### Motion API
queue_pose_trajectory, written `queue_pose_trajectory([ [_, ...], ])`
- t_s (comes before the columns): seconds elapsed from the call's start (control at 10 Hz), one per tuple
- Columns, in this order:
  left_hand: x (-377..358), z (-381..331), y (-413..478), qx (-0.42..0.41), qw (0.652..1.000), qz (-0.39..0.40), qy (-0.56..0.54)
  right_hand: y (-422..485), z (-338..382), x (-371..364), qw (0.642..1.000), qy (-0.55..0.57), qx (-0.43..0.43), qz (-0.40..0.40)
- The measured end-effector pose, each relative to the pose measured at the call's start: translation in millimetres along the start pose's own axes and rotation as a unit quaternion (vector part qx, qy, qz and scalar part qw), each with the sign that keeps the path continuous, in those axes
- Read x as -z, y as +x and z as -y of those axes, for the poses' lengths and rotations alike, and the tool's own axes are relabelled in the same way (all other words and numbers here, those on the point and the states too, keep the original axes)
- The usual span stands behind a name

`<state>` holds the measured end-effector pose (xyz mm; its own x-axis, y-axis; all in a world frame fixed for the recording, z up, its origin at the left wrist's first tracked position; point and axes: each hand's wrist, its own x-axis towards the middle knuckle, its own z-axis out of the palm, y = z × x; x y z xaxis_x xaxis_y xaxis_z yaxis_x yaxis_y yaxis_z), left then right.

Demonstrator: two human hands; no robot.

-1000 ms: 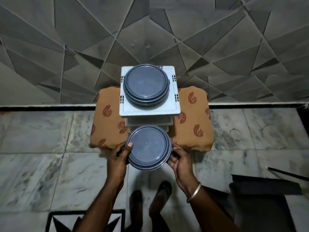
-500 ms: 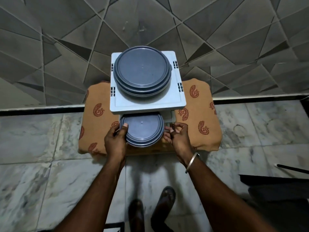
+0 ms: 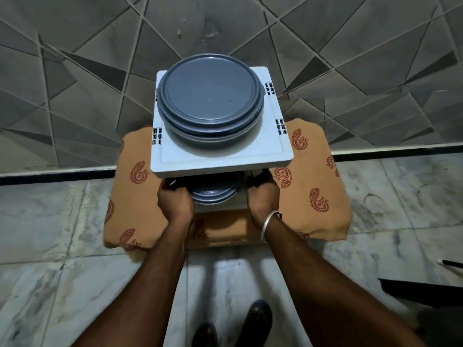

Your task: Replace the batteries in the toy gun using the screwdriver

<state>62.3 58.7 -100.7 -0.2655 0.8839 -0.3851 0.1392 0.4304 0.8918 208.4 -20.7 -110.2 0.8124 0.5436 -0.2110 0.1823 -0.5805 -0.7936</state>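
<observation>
You're barely started: no toy gun, batteries or screwdriver shows (perhaps they sit in a tub, only a guess). Your left hand (image 3: 175,200) curls against the lower tub (image 3: 215,195) under the rack (image 3: 225,160) top. Your right hand (image 3: 263,199) curls just beside it, fingertips hidden, so its grip I cannot tell. The lower tub and top tub (image 3: 210,103) are smooth grey plastic, round and lidded. The rack is hard, white and square. The cloth (image 3: 313,181) is soft orange paisley.
</observation>
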Motion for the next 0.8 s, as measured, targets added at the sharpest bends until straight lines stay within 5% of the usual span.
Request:
queue_pose_trajectory([
  [0.4,-13,3,-2,0.051,0.997,0.001,0.060,21,-16,-15,0.998,-0.049,0.004,-0.039],
  [0.8,10,1,-56,-0.096,0.994,0.015,0.053,-17,0,14,0.994,0.050,-0.058,-0.075],
])
